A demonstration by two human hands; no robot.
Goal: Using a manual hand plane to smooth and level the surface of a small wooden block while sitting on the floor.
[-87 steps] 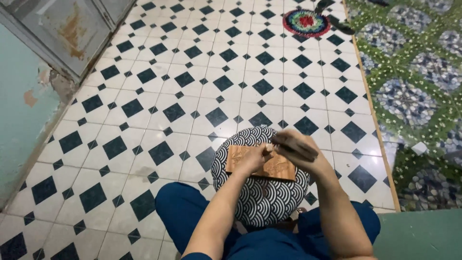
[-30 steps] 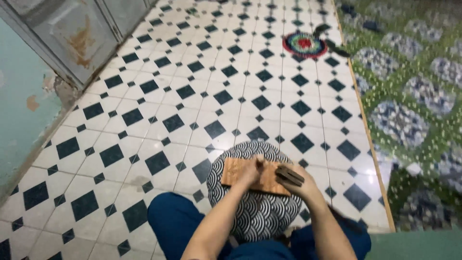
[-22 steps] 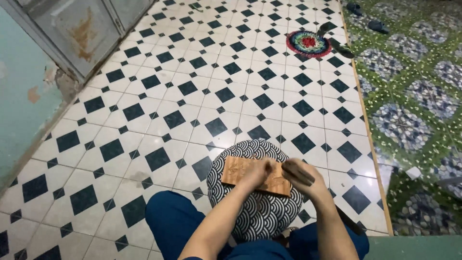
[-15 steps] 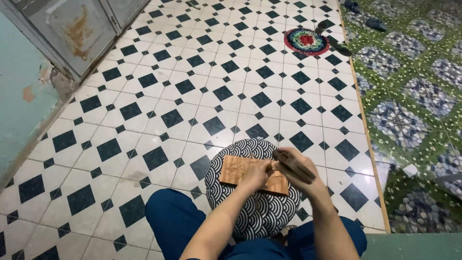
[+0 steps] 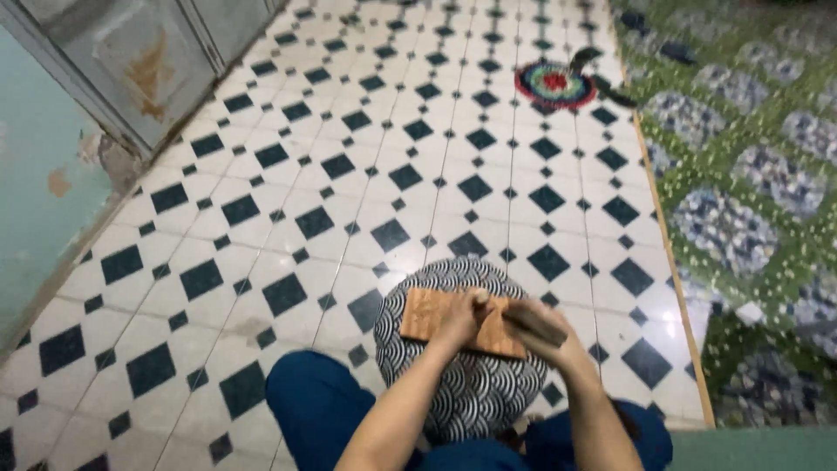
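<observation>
Seen from above, a person sits on a floor (image 5: pixel 288 183) of white tiles set with black diamonds, knees in dark blue trousers (image 5: pixel 323 406) drawn up at the bottom of the view. Between the knees stands a round cushion (image 5: pixel 475 397) covered in a black-and-white wave pattern, and a small flat wooden board (image 5: pixel 427 316) lies across its top, light brown with visible grain. The left hand (image 5: pixel 460 318) rests on the middle of the board, fingers curled and pressing down on the wood, so it steadies the board without closing round it. The right hand (image 5: pixel 551 330) sits at the board's right end, closed around a dark slender tool (image 5: pixel 534 319) that lies roughly level across the fist; its tip is blurred and what kind of tool it is cannot be told. The two hands are just beside each other, both forearms running up from the lower edge. Further up the floor lies a small round mat (image 5: pixel 554 85) in rings of red, green and blue. Along the right side stretches a green patterned floor covering (image 5: pixel 741 192) with pale blue-grey patches. On the left, a worn teal wall (image 5: pixel 44 174) meets a grey metal door (image 5: pixel 144 61) marked with rust stains.
</observation>
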